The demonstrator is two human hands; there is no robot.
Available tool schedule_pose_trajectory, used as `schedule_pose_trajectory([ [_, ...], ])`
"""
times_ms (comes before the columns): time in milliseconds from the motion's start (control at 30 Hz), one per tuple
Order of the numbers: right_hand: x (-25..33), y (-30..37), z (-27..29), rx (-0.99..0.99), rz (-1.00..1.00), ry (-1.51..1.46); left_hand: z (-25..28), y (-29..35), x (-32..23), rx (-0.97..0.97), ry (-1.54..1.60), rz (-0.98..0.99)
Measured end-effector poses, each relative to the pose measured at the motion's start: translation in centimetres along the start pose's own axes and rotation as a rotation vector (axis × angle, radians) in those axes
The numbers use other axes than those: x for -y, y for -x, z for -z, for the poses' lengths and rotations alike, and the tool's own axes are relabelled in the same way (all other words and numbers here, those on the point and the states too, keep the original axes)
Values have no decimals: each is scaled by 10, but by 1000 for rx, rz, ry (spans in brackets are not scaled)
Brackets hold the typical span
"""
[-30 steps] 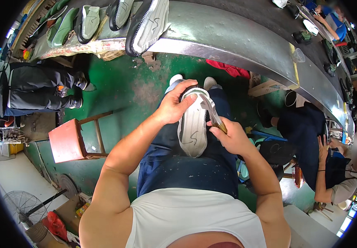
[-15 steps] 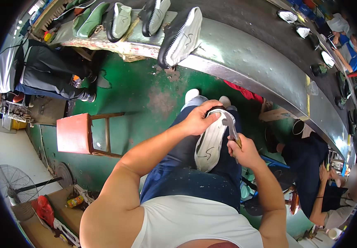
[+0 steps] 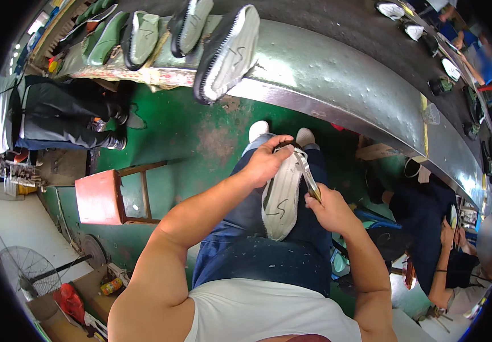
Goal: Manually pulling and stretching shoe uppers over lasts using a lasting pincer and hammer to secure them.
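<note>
A shoe upper on a last (image 3: 282,199) lies bottom-up across my lap, its pale underside marked with a dark scribble. My left hand (image 3: 264,162) is closed around its far end, thumb over the rim. My right hand (image 3: 330,210) grips the handles of metal pliers (image 3: 311,181). The head of the pliers rests at the right edge of the shoe's far end, close to my left thumb. Exactly what the jaws pinch is too small to make out.
Ahead runs a metal-edged conveyor (image 3: 337,85) bearing several shoes, the nearest a black-and-white shoe (image 3: 230,54). A red-topped stool (image 3: 98,197) stands left, near a floor fan (image 3: 29,268). One person (image 3: 66,111) stands at far left; another person (image 3: 462,279) sits at right.
The pliers have turned and swung down toward the rim of the shoe's far end, and my right hand has shifted slightly left. My left hand keeps its hold.
</note>
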State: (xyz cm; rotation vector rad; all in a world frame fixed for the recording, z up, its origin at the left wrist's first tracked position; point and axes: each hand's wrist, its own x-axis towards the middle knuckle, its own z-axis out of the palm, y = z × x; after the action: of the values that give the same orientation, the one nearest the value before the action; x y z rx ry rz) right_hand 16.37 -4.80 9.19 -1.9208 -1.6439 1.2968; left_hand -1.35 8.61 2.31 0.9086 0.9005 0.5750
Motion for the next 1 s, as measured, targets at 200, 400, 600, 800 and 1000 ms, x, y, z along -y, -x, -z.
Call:
schedule_pose_trajectory([
  [200, -9, 34, 3, -32, 12, -685, -2, 23, -39, 141, -219, -384],
  [400, 6, 19, 0, -496, 353, -673, -20, 70, -65, 443, -575, -833],
  [600, 18, 51, -27, -557, 591, -768, -31, 120, -34, 372, -642, -1048],
  [800, 11, 75, -24, -449, 794, -485, -31, 154, 0, 303, -679, -1274],
  [1000, 6, 55, -34, -347, 764, -545, -36, 159, 0, 315, -601, -1048],
])
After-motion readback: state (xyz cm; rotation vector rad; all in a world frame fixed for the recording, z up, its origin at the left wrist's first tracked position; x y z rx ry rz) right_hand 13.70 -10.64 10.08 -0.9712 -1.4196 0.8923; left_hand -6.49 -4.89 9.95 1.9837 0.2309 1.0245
